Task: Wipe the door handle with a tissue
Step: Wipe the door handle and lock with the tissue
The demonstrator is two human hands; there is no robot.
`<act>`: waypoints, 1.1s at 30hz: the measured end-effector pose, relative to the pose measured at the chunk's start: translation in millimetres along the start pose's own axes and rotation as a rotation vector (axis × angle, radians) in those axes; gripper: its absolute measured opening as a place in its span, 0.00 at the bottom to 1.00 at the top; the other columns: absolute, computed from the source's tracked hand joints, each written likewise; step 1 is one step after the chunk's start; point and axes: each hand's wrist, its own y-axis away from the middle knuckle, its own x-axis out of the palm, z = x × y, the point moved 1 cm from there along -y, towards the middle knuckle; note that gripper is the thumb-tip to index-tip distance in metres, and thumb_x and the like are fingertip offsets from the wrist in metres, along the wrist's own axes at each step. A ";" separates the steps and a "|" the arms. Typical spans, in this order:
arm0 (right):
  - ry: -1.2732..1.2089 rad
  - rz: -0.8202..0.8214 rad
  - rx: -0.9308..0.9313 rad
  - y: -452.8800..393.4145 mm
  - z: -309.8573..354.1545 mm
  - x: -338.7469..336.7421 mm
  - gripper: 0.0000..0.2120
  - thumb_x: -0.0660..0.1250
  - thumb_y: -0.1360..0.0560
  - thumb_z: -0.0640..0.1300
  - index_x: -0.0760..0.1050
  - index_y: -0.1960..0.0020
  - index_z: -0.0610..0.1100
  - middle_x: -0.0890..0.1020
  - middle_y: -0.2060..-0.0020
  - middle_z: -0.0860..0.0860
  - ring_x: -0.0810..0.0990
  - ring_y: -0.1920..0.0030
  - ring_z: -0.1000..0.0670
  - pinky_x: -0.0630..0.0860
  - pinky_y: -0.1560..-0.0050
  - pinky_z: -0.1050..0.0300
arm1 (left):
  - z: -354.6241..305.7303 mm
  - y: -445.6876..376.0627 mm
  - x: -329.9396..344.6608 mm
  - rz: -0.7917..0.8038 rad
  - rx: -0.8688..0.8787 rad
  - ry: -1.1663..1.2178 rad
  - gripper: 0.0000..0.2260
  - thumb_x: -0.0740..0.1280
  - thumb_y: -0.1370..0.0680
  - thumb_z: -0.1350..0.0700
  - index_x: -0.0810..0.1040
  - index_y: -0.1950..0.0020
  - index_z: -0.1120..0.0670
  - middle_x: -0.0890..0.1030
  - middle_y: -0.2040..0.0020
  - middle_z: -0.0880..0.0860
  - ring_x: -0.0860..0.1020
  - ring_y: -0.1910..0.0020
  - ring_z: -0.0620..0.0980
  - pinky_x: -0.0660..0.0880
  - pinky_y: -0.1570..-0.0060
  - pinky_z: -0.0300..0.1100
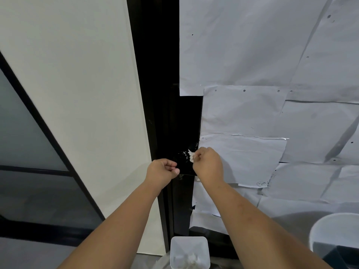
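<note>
A black door (186, 121) with a glossy black plate stands straight ahead; the handle itself is hard to make out against the dark surface. My right hand (208, 164) pinches a small crumpled white tissue (191, 155) and presses it against the black plate. My left hand (162, 171) is a loose fist just left of it, at the door's edge, with nothing visible in it.
White paper sheets (262, 113) cover the door panel to the right. A white wall (77, 94) lies to the left. A small white bin (190, 252) with used tissues stands on the floor below. A round white container (336, 232) sits at the lower right.
</note>
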 end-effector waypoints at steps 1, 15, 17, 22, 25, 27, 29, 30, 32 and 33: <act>-0.004 -0.034 -0.027 -0.4 4.7 3.5 0.04 0.62 0.26 0.38 0.75 0.57 0.46 0.76 0.61 0.50 0.75 0.61 0.48 0.70 0.64 0.57 | -0.8 -1.1 -0.8 0.003 -0.005 -0.010 0.09 0.74 0.27 0.59 0.82 0.48 0.52 0.83 0.57 0.50 0.81 0.55 0.46 0.79 0.48 0.43; 0.146 0.105 -0.032 -0.1 11.2 27.3 0.17 0.63 0.29 0.35 0.79 0.44 0.46 0.82 0.52 0.47 0.79 0.52 0.46 0.70 0.52 0.58 | -4.2 -9.2 -4.7 0.047 -0.016 -0.051 0.08 0.74 0.28 0.61 0.82 0.50 0.55 0.84 0.58 0.52 0.81 0.57 0.45 0.74 0.57 0.32; 0.149 0.082 0.099 1.7 12.4 24.5 0.13 0.64 0.28 0.41 0.80 0.47 0.51 0.84 0.57 0.50 0.79 0.54 0.48 0.66 0.49 0.55 | -4.3 -8.9 -4.6 0.052 -0.001 -0.054 0.08 0.74 0.28 0.61 0.82 0.50 0.56 0.84 0.58 0.52 0.82 0.57 0.45 0.76 0.55 0.33; 0.111 0.122 0.315 -6.6 19.7 27.7 0.05 0.64 0.29 0.45 0.79 0.56 0.48 0.80 0.65 0.51 0.75 0.62 0.49 0.71 0.46 0.51 | -5.5 -9.3 -6.0 0.067 0.013 -0.062 0.08 0.74 0.28 0.61 0.82 0.50 0.56 0.84 0.59 0.51 0.82 0.57 0.46 0.77 0.50 0.37; 0.194 0.169 0.320 -6.7 24.4 27.5 0.05 0.64 0.29 0.48 0.75 0.62 0.48 0.75 0.70 0.51 0.75 0.65 0.49 0.73 0.51 0.52 | -6.6 -9.0 -5.8 0.074 0.010 -0.059 0.08 0.74 0.28 0.61 0.82 0.50 0.56 0.83 0.60 0.51 0.82 0.58 0.46 0.78 0.50 0.38; 0.181 0.146 0.321 -6.7 24.7 29.0 0.05 0.65 0.30 0.47 0.74 0.64 0.48 0.75 0.71 0.51 0.75 0.66 0.49 0.74 0.51 0.52 | -7.1 -8.5 -6.5 0.079 0.011 -0.066 0.08 0.74 0.28 0.61 0.82 0.50 0.55 0.83 0.59 0.51 0.82 0.57 0.46 0.78 0.50 0.38; 0.128 0.099 0.326 -6.9 22.7 30.5 0.05 0.65 0.31 0.46 0.75 0.65 0.48 0.76 0.72 0.52 0.76 0.66 0.49 0.74 0.50 0.51 | -7.0 -8.7 -7.3 0.087 0.013 -0.064 0.08 0.74 0.28 0.61 0.81 0.50 0.55 0.84 0.59 0.51 0.82 0.56 0.46 0.77 0.50 0.37; 0.102 0.080 0.316 -6.5 21.2 31.1 0.04 0.65 0.31 0.46 0.76 0.65 0.49 0.76 0.72 0.52 0.77 0.65 0.49 0.74 0.50 0.51 | -6.9 -8.8 -7.7 0.090 0.013 -0.061 0.08 0.75 0.28 0.61 0.81 0.50 0.55 0.84 0.58 0.51 0.82 0.57 0.46 0.77 0.52 0.36; 0.082 0.049 0.259 -4.0 17.2 32.6 0.05 0.65 0.30 0.46 0.79 0.61 0.50 0.79 0.69 0.53 0.77 0.64 0.49 0.72 0.50 0.53 | -6.6 -8.6 -8.4 0.091 0.013 -0.057 0.08 0.74 0.28 0.61 0.82 0.50 0.55 0.84 0.58 0.51 0.82 0.57 0.45 0.75 0.54 0.33; 0.074 0.023 0.220 -2.4 14.5 33.0 0.05 0.65 0.29 0.46 0.80 0.59 0.51 0.81 0.68 0.54 0.77 0.64 0.50 0.72 0.51 0.53 | -6.7 -8.5 -8.8 0.091 0.012 -0.055 0.08 0.74 0.28 0.61 0.82 0.50 0.55 0.84 0.58 0.51 0.82 0.57 0.45 0.75 0.54 0.33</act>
